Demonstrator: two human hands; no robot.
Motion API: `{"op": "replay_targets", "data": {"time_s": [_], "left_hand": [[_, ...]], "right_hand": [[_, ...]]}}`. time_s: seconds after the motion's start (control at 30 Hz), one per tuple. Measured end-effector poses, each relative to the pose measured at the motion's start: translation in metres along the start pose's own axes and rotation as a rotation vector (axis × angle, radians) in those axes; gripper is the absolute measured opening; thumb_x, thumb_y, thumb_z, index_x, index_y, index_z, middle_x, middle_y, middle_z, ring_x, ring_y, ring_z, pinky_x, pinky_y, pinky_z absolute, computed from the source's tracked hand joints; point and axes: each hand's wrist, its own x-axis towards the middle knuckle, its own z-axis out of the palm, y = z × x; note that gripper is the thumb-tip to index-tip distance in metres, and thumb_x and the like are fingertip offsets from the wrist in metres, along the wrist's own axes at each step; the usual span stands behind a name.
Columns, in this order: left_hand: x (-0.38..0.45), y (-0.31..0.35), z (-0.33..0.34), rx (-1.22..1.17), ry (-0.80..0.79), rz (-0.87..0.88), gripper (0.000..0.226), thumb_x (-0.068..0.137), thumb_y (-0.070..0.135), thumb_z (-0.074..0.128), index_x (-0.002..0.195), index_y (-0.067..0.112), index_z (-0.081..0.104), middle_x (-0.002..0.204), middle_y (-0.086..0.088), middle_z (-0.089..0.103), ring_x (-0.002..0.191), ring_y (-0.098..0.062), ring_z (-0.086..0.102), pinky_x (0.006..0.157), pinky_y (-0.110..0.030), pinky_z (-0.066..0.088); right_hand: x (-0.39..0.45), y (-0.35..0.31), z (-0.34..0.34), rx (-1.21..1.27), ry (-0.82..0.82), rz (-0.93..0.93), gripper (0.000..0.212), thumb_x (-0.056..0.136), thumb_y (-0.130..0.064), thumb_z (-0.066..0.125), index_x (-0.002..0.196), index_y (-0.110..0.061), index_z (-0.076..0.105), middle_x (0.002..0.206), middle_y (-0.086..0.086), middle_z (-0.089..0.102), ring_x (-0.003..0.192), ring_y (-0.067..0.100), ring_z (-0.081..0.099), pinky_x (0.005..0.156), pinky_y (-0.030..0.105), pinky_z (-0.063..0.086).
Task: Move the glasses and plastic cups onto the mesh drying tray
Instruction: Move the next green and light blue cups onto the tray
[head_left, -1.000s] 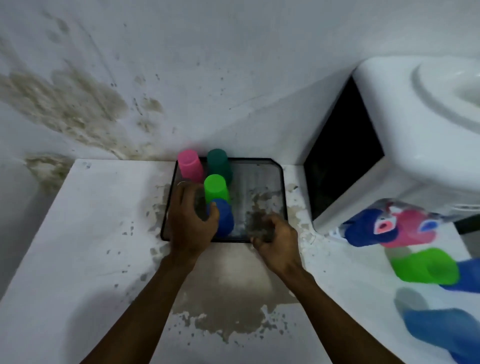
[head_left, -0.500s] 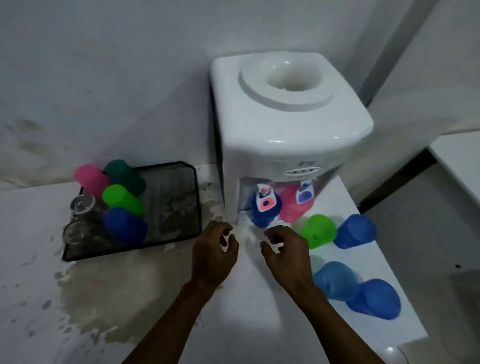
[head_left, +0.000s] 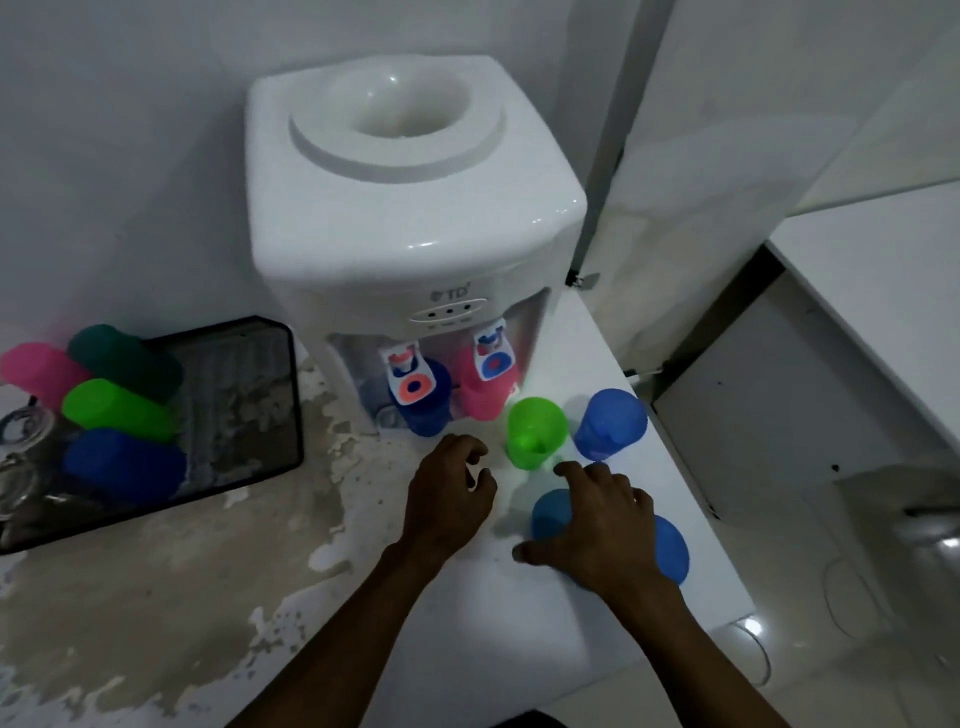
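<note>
The black mesh drying tray (head_left: 249, 467) lies at the left and holds upside-down pink (head_left: 36, 371), dark green (head_left: 124, 358), green (head_left: 117, 410) and blue (head_left: 122, 465) cups, with clear glasses (head_left: 23, 431) at its left edge. Under the dispenser taps stand a dark blue cup (head_left: 423, 410) and a pink cup (head_left: 485, 397). In front sit a green cup (head_left: 535, 434), a blue cup (head_left: 610, 423) and two more blue cups (head_left: 550, 512) (head_left: 672, 548). My right hand (head_left: 597, 525) hovers spread over those two. My left hand (head_left: 449, 493) is loosely curled, empty, left of the green cup.
A white water dispenser (head_left: 410, 208) stands at the back of the white counter (head_left: 156, 597), whose surface is stained and peeling. The counter's right edge (head_left: 696, 499) drops off close to the blue cups. Walls close in behind.
The view has swung right from the tray to the dispenser. Both hands left the tray and moved right toward the cups in front of the dispenser; the right hand now covers the blue cups.
</note>
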Motion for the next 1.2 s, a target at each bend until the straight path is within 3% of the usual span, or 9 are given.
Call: {"op": "replay_targets", "data": {"time_s": [0.13, 0.27, 0.5, 0.63, 0.77, 0.87, 1.03, 1.13, 1.2], "left_hand": [[0.008, 0.006, 0.009, -0.003, -0.029, -0.058, 0.035, 0.080, 0.016, 0.069, 0.114, 0.016, 0.059, 0.105, -0.002, 0.063, 0.081, -0.013, 0.061, 0.073, -0.029, 0.058], [0.016, 0.008, 0.014, 0.029, -0.054, -0.118, 0.046, 0.080, 0.021, 0.071, 0.122, 0.018, 0.053, 0.113, 0.000, 0.062, 0.085, -0.011, 0.060, 0.075, -0.027, 0.056], [0.030, 0.009, 0.034, 0.081, -0.224, -0.227, 0.086, 0.064, 0.039, 0.082, 0.137, 0.024, 0.039, 0.134, 0.002, 0.056, 0.113, -0.023, 0.058, 0.089, -0.043, 0.054], [0.033, 0.018, 0.048, -0.106, -0.166, -0.222, 0.089, 0.050, 0.060, 0.079, 0.127, 0.030, 0.046, 0.123, 0.006, 0.064, 0.112, -0.018, 0.060, 0.090, -0.044, 0.054], [0.037, 0.024, 0.058, -0.220, -0.086, -0.216, 0.090, 0.047, 0.064, 0.072, 0.125, 0.026, 0.051, 0.120, 0.004, 0.066, 0.111, -0.018, 0.061, 0.091, -0.045, 0.054], [0.033, 0.022, 0.057, -0.244, -0.070, -0.228, 0.088, 0.046, 0.063, 0.075, 0.125, 0.031, 0.050, 0.120, 0.008, 0.065, 0.110, -0.016, 0.061, 0.090, -0.044, 0.055], [0.012, 0.001, 0.033, -0.232, -0.054, -0.281, 0.074, 0.047, 0.049, 0.083, 0.111, 0.034, 0.049, 0.108, 0.009, 0.063, 0.099, -0.017, 0.060, 0.081, -0.039, 0.057], [-0.008, -0.017, 0.009, -0.322, -0.020, -0.281, 0.064, 0.053, 0.030, 0.086, 0.108, 0.028, 0.053, 0.106, 0.007, 0.064, 0.098, -0.015, 0.061, 0.078, -0.028, 0.056], [-0.020, -0.032, -0.011, -0.367, 0.009, -0.295, 0.062, 0.056, 0.023, 0.087, 0.110, 0.025, 0.055, 0.107, 0.006, 0.064, 0.098, -0.013, 0.062, 0.075, -0.020, 0.054]], "right_hand": [[-0.002, 0.007, 0.004, -0.058, -0.067, -0.021, 0.097, 0.062, -0.061, 0.074, 0.142, -0.028, 0.031, 0.139, 0.002, 0.048, 0.131, 0.027, 0.041, 0.114, 0.052, 0.015], [-0.002, 0.007, 0.003, 0.004, -0.020, -0.032, 0.086, 0.066, -0.049, 0.075, 0.139, -0.026, 0.036, 0.132, 0.002, 0.053, 0.127, 0.025, 0.047, 0.117, 0.053, 0.010], [-0.005, 0.018, -0.026, 0.284, 0.255, -0.037, 0.083, 0.061, -0.044, 0.081, 0.133, -0.020, 0.048, 0.119, 0.005, 0.062, 0.104, 0.025, 0.058, 0.103, 0.046, 0.040], [-0.004, 0.028, -0.042, 0.378, 0.314, -0.040, 0.085, 0.059, -0.040, 0.085, 0.133, -0.020, 0.049, 0.118, 0.003, 0.061, 0.102, 0.023, 0.057, 0.093, 0.041, 0.045], [-0.004, 0.036, -0.040, 0.446, 0.302, -0.018, 0.086, 0.058, -0.037, 0.087, 0.133, -0.020, 0.048, 0.117, 0.003, 0.060, 0.100, 0.022, 0.056, 0.086, 0.037, 0.046], [-0.005, 0.036, -0.035, 0.501, 0.284, -0.010, 0.088, 0.057, -0.035, 0.088, 0.134, -0.019, 0.048, 0.119, 0.002, 0.058, 0.102, 0.021, 0.054, 0.084, 0.033, 0.046], [-0.010, 0.019, -0.038, 0.620, 0.302, -0.055, 0.084, 0.050, -0.049, 0.076, 0.127, -0.025, 0.053, 0.105, -0.007, 0.049, 0.084, 0.000, 0.049, 0.067, 0.008, 0.031], [-0.011, -0.001, -0.038, 0.701, 0.287, -0.081, 0.089, 0.044, -0.059, 0.062, 0.128, -0.029, 0.053, 0.104, -0.004, 0.048, 0.087, -0.003, 0.049, 0.067, 0.011, 0.034], [-0.008, -0.017, -0.034, 0.752, 0.246, -0.097, 0.090, 0.046, -0.052, 0.071, 0.131, -0.029, 0.051, 0.104, -0.002, 0.052, 0.090, 0.001, 0.053, 0.070, 0.018, 0.044]]}}
